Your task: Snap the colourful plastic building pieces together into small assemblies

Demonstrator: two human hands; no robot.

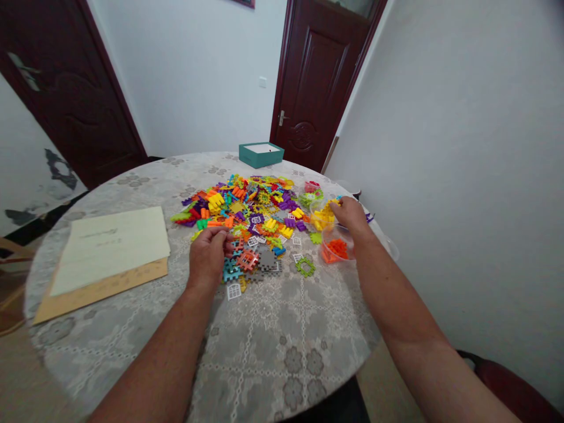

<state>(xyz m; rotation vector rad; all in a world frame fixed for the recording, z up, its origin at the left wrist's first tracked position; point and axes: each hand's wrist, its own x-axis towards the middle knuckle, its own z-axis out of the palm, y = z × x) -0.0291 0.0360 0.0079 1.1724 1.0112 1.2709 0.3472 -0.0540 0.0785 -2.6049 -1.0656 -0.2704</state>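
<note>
Fingers (337, 207) of right hand (351, 215) touch yellow pieces (323, 221).

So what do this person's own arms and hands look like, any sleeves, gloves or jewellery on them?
The left forearm and the right forearm are bare as far as the picture shows: no sleeves. The left hand and the right hand wear no gloves. No watch, bracelet or ring can be seen, though the fingers are small here.
</note>
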